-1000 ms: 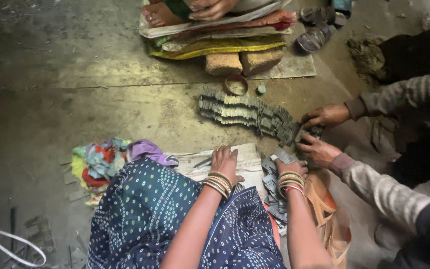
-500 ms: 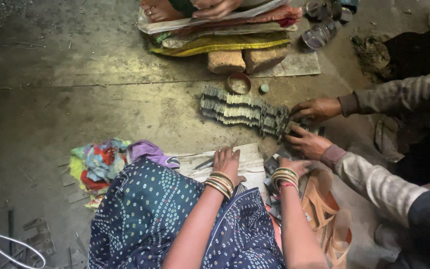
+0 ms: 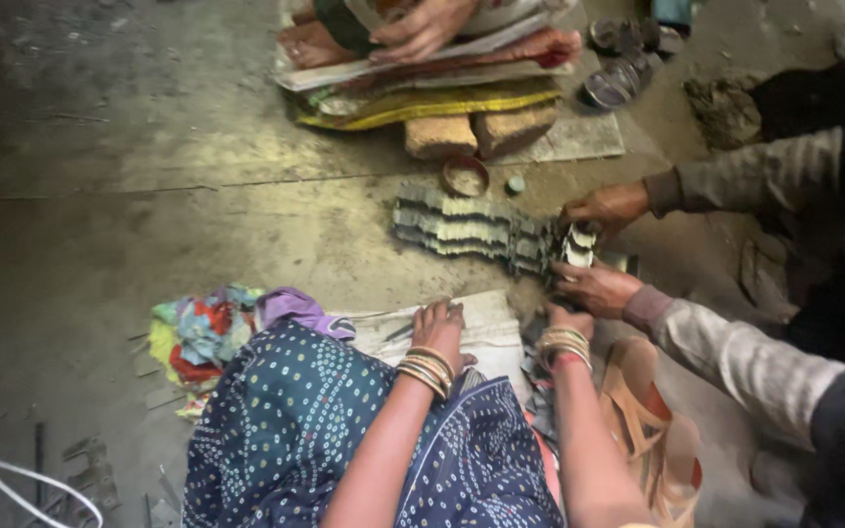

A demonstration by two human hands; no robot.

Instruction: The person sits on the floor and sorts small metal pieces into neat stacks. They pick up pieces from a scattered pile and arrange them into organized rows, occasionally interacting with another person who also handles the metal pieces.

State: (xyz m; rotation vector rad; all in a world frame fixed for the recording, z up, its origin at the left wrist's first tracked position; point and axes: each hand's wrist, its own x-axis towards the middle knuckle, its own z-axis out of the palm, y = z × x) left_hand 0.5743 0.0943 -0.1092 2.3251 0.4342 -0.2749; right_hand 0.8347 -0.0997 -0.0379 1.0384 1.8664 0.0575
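Just ahead of both hands: grey strips.

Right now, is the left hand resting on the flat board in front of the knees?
Touching. The head view shows the left hand lying palm down on the pale board, with no gap under the fingers.

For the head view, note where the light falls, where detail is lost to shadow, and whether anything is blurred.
Head view: light pools mid-floor around the row of grey pieces; left floor and right edge sink into shadow; the left hand and right hand look slightly soft.
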